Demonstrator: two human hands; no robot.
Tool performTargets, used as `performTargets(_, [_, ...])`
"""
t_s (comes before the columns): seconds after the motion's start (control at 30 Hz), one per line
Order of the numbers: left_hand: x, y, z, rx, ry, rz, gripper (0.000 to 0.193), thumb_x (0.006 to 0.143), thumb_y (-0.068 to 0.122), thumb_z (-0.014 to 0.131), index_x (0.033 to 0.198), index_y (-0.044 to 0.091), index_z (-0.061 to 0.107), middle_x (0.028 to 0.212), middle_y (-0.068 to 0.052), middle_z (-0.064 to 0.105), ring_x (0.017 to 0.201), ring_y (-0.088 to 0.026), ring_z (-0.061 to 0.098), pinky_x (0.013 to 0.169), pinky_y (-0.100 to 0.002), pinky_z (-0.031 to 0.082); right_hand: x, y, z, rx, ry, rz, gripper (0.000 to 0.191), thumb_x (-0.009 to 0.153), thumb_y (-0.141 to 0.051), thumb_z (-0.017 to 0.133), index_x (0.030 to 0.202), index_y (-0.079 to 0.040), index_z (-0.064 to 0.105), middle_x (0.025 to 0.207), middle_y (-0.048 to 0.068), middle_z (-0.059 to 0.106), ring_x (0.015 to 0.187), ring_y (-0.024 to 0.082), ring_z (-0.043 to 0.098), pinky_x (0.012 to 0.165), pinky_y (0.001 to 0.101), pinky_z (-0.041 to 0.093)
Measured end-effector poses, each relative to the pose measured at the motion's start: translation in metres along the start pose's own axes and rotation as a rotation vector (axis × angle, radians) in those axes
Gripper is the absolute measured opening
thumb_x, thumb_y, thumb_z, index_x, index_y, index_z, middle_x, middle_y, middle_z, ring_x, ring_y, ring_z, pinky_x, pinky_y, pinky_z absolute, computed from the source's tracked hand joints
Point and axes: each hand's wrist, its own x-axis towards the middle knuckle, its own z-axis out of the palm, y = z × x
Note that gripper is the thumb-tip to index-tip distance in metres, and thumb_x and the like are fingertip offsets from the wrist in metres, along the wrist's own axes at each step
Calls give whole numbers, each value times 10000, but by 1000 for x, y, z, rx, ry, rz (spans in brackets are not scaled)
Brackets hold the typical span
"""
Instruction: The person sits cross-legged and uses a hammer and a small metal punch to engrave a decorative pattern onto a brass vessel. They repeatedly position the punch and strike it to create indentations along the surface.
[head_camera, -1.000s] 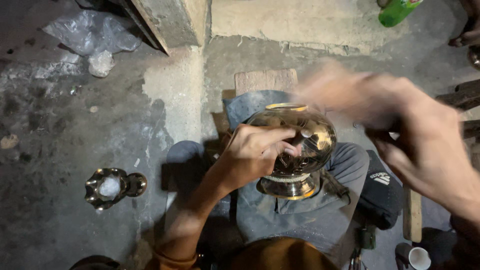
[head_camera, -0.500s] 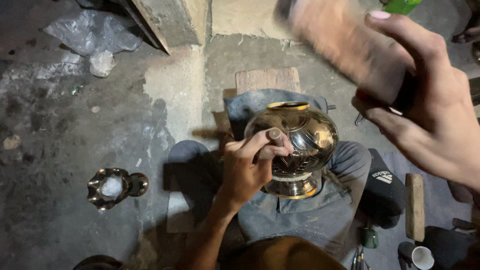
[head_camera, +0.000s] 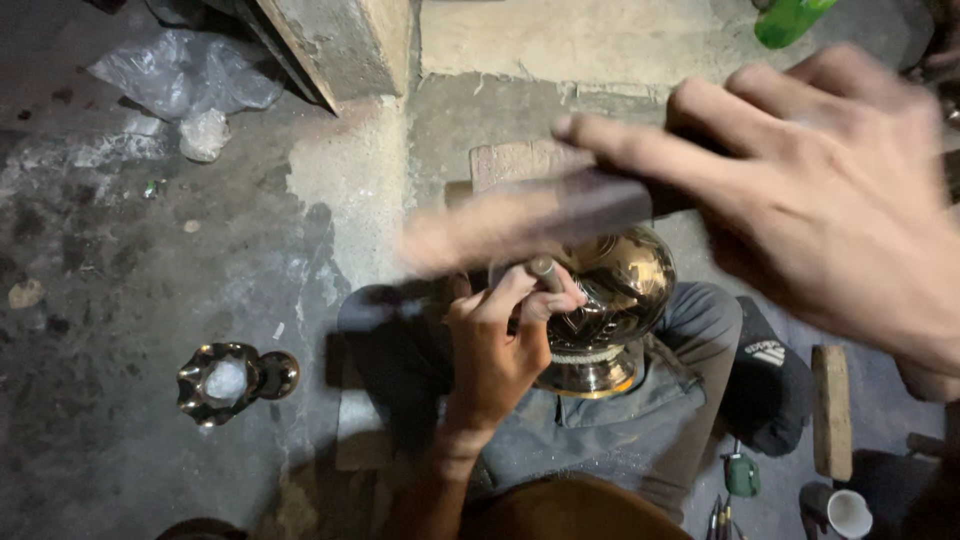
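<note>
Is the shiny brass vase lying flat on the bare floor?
No, the brass vase rests on the person's lap, steadied by the left hand, which presses a small metal punch against it.

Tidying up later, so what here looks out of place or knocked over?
A small brass vessel lies tipped on its side on the concrete floor, apart from the brass pot that the left hand steadies. A crumpled plastic bag sits loose near the wall. Nothing looks spilled.
</note>
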Motion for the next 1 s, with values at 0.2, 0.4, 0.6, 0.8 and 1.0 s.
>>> performTargets(0.2, [-12,-2,12,-134,151,107,142,1067,12,576,938,19,636,947,-79,757,885,-185,783,816,-302,653,7,-5,-12,180,202,-70,805,805,-155,647,1535,-368,382,1125,42,665,922,240,716,811,443,609])
performTargets(0.4, [-23,-12,23,-167,257,131,79,1045,-32,583,979,2,610,957,-82,751,905,-188,787,813,-302,662,8,-11,-22,570,367,-139,862,775,-98,671,1517,-355,317,1206,67,655,1006,293,688,832,479,567])
performTargets(0.6, [-29,-15,25,-55,263,131,86,1021,-53,590,990,2,649,963,-124,767,902,-216,777,834,-338,645,10,-22,-26,-146,165,-235,1112,724,-200,715,1625,-550,167,1283,7,656,975,212,690,827,428,587])
performTargets(0.8, [-31,-17,33,-296,336,84,61,1029,-38,610,971,-27,594,952,-154,739,894,-213,771,828,-326,676,24,-22,-43,-70,292,-207,998,757,-202,674,1619,-455,240,1224,43,654,1035,236,688,893,455,542])
performTargets(1.0, [-30,-20,28,-146,326,176,72,1029,-7,620,969,23,594,956,-96,775,893,-176,784,849,-330,640,11,-13,-26,-55,125,-178,913,819,-280,643,1588,-492,200,1293,54,632,1076,233,664,896,449,540])
